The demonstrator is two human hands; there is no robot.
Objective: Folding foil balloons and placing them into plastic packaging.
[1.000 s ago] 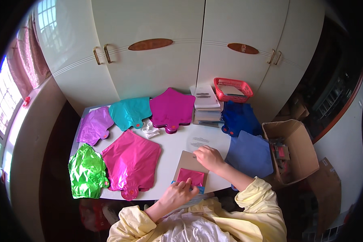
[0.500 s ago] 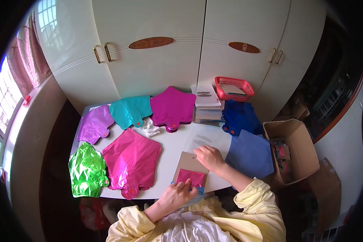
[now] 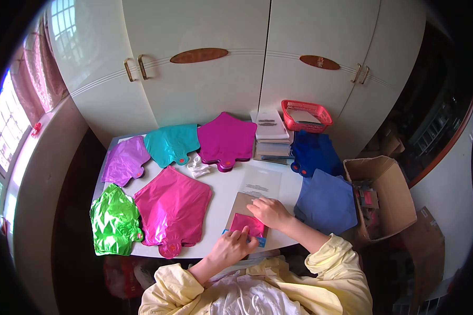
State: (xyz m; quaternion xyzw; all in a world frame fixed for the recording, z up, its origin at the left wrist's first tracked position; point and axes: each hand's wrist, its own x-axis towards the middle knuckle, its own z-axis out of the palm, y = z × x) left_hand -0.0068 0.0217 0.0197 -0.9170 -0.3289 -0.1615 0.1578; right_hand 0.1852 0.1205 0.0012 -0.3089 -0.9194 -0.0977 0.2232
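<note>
While a small folded pink foil piece (image 3: 248, 224) lay on a brown card (image 3: 240, 206) near the front edge of the white table (image 3: 223, 191), we pressed both hands to it. Our left hand (image 3: 230, 250) rested at the lower edge of the pink piece, fingers curled loosely against it, gripping nothing that we could make out. Our right hand (image 3: 268, 211) lay flat, fingers together, on the card just above the pink piece. A blue strip (image 3: 259, 241) showed beneath the pink piece's lower edge. Just beyond the card lay a clear plastic sleeve (image 3: 261, 182).

To our left spread a large pink foil balloon (image 3: 173, 210), flat, with a green one (image 3: 113, 220) beside it at the table's corner. Farther back lay a purple balloon (image 3: 124, 161), a teal one (image 3: 172, 144) and a magenta star-shaped stack (image 3: 226, 139), with small white pieces (image 3: 198, 167) between them. To our right sat blue balloons (image 3: 326, 202), a stack of packets (image 3: 272, 139), a red basket (image 3: 306, 114) and an open cardboard box (image 3: 381, 197) beside the table. White cupboard doors (image 3: 205, 79) stood behind.
</note>
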